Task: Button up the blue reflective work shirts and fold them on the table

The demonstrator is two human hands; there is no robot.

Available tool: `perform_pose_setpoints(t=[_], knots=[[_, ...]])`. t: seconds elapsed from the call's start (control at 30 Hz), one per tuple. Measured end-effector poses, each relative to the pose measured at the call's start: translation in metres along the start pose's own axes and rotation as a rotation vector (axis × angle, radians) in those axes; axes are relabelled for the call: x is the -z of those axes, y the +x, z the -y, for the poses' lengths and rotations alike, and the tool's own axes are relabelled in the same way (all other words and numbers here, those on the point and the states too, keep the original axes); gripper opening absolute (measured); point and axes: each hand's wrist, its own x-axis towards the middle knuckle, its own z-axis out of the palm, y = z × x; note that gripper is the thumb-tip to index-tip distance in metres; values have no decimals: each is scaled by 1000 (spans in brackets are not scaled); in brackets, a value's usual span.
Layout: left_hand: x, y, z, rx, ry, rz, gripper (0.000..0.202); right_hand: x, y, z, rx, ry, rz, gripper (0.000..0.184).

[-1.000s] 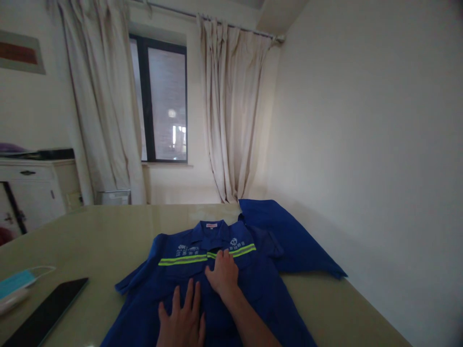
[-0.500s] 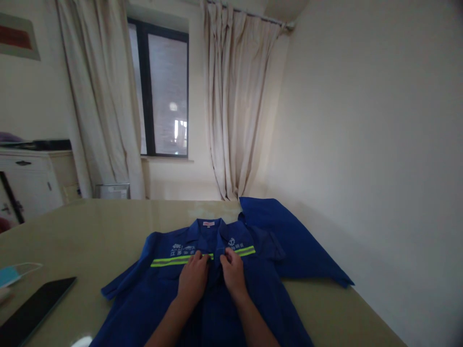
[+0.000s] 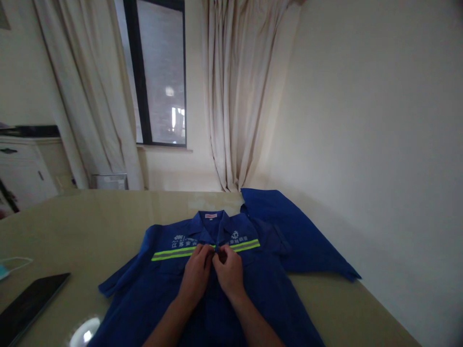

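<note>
A blue work shirt (image 3: 162, 279) with a yellow reflective chest stripe lies face up on the pale green table (image 3: 90, 226), collar away from me. My left hand (image 3: 197, 272) and my right hand (image 3: 227, 270) meet at the shirt's front placket just below the collar. Both have fingers curled in a pinch on the fabric at the stripe line. What the fingertips grip there is too small to make out. A second blue garment (image 3: 289, 231) lies spread at the shirt's right, toward the wall.
A dark flat tablet (image 3: 25, 306) lies at the table's left edge, with a blue face mask (image 3: 5, 267) beyond it. A white wall runs close along the table's right side. Curtains, a window and a white cabinet (image 3: 18, 164) stand behind the table.
My left hand left its flat rest low on the shirt and came up beside my right hand at the placket. Both hands have closed together there. The view has tilted down slightly.
</note>
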Motion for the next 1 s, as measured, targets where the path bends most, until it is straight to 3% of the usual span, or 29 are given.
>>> perform_pose_setpoints(t=[0.37, 0.57, 0.7, 0.87, 1.0], knots=[[2, -1, 1, -7, -22, 1, 23, -2, -4, 7, 64, -275, -27, 10], [6, -1, -5, 42, 74, 4, 25, 0, -1, 4, 118, -46, 8, 13], [7, 0, 0, 44, 94, -34, 26, 2, 2, 2, 118, 157, 94, 27], [10, 2, 1, -15, 15, -76, 27, -2, 5, -3, 94, 204, 86, 13], [12, 4, 0, -1, -51, -89, 28, -2, 7, -3, 124, 211, 84, 13]])
